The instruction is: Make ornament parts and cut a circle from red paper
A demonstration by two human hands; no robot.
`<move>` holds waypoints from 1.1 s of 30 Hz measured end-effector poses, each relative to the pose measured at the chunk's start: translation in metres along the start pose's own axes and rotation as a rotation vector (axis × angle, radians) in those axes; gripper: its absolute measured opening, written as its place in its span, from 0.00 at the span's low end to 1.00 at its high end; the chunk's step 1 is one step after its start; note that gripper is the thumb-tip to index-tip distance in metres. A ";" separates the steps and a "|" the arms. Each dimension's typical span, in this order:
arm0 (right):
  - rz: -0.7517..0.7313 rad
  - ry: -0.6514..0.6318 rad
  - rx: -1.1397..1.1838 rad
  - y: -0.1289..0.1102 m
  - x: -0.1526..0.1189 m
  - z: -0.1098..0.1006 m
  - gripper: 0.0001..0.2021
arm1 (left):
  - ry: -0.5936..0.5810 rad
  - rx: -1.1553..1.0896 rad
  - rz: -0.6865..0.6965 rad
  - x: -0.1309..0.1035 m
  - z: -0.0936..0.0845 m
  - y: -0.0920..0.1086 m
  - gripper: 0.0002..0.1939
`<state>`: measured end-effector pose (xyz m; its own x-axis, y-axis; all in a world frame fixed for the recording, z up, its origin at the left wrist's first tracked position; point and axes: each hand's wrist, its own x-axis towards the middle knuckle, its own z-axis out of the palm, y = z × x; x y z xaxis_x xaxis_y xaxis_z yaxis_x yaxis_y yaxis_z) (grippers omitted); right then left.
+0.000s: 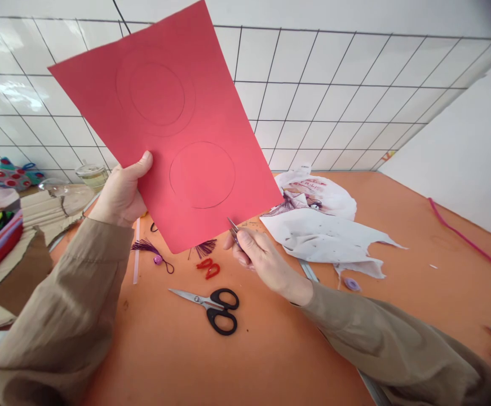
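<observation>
A red sheet of paper (156,135) with pencil circles drawn on it is held up by my left hand (124,192), thumb on its front face and fingers behind its left edge. My right hand (256,254) is closed around a small pair of metal scissors (234,230), whose tips touch or overlap the sheet's lower edge. On the orange table below lie large scissors with black handles (211,304), slightly open. Just above them are bent red pieces (209,268), and a purple tassel with a bead (157,259) is to the left.
White plastic and torn white sheet (325,234) lie at the right, beside a purple ring (352,284). Torn cardboard (25,265), coloured strips and a glass jar (92,174) stand at the left. A tiled wall (296,101) rises behind the orange table (164,361).
</observation>
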<state>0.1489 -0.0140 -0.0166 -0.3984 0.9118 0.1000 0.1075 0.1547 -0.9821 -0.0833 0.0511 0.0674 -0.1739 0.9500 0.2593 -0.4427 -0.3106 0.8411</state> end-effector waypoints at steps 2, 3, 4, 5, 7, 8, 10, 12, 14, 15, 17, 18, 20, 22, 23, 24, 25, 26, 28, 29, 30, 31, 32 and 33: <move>-0.006 -0.006 -0.007 0.002 0.000 -0.001 0.21 | 0.005 0.002 0.000 0.001 -0.001 -0.001 0.11; -0.009 -0.009 -0.011 0.003 0.000 -0.001 0.21 | 0.006 0.003 0.002 0.001 -0.002 -0.001 0.11; -0.012 -0.012 -0.013 0.003 0.000 -0.001 0.21 | 0.006 0.004 0.005 0.001 -0.002 -0.001 0.11; -0.017 -0.013 -0.013 0.003 0.000 -0.001 0.20 | 0.003 0.004 0.006 0.002 -0.003 -0.002 0.11; -0.024 -0.015 -0.009 0.003 0.000 0.000 0.20 | 0.001 0.009 0.008 0.002 -0.003 -0.002 0.10; -0.024 -0.018 -0.004 0.002 0.000 0.000 0.20 | 0.003 0.015 0.008 0.001 -0.003 -0.002 0.09; -0.018 -0.019 0.005 0.002 0.000 0.001 0.20 | 0.007 0.024 0.008 0.001 -0.002 -0.002 0.09; -0.006 -0.013 0.010 0.001 0.000 0.001 0.20 | 0.006 0.018 0.008 0.000 -0.001 -0.002 0.10; -0.002 -0.003 0.010 0.002 0.001 0.000 0.20 | 0.007 0.003 -0.001 -0.001 0.000 -0.001 0.11; -0.003 0.001 0.011 0.002 0.001 0.000 0.20 | 0.011 -0.004 -0.003 -0.001 0.000 -0.001 0.12; -0.004 0.006 0.015 0.002 0.001 -0.001 0.20 | 0.014 -0.016 -0.001 0.000 -0.001 -0.002 0.13; -0.005 0.007 0.014 0.003 0.001 -0.001 0.20 | 0.012 -0.017 0.003 0.000 -0.001 -0.002 0.14; -0.007 0.012 0.011 0.003 0.001 -0.001 0.20 | 0.003 -0.009 0.011 0.001 -0.002 -0.003 0.15; -0.008 0.017 0.011 0.003 0.001 -0.001 0.20 | 0.000 0.009 0.016 0.001 -0.002 -0.003 0.13; -0.007 0.018 0.014 0.003 0.001 -0.001 0.20 | 0.004 0.015 0.016 0.001 -0.001 -0.002 0.13; -0.007 0.021 0.016 0.003 0.001 -0.001 0.19 | 0.012 0.018 0.014 0.000 -0.001 -0.002 0.12; -0.008 0.024 0.018 0.003 0.001 -0.001 0.19 | 0.020 0.017 0.012 0.000 0.000 -0.002 0.12; -0.008 0.026 0.020 0.003 0.001 -0.001 0.19 | 0.028 0.017 0.012 -0.001 0.001 -0.001 0.12; -0.009 0.029 0.030 0.004 0.001 -0.001 0.19 | 0.035 0.017 0.011 -0.001 0.002 -0.001 0.12; -0.009 0.029 0.037 0.004 0.001 -0.001 0.19 | 0.032 0.017 0.013 -0.002 0.002 -0.001 0.12; -0.009 0.029 0.046 0.004 0.001 -0.001 0.19 | 0.029 0.017 0.015 -0.001 0.002 -0.001 0.11; -0.008 0.026 0.055 0.004 0.001 0.000 0.19 | 0.027 0.015 0.017 -0.001 0.002 -0.002 0.11; -0.009 0.024 0.064 0.005 0.001 0.000 0.19 | 0.025 0.013 0.016 -0.001 0.001 -0.002 0.11; -0.010 0.023 0.072 0.005 0.001 0.000 0.19 | 0.024 0.010 0.015 0.000 0.001 -0.002 0.10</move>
<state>0.1493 -0.0126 -0.0213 -0.3776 0.9191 0.1128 0.0377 0.1370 -0.9899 -0.0816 0.0514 0.0657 -0.2019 0.9442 0.2602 -0.4315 -0.3243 0.8418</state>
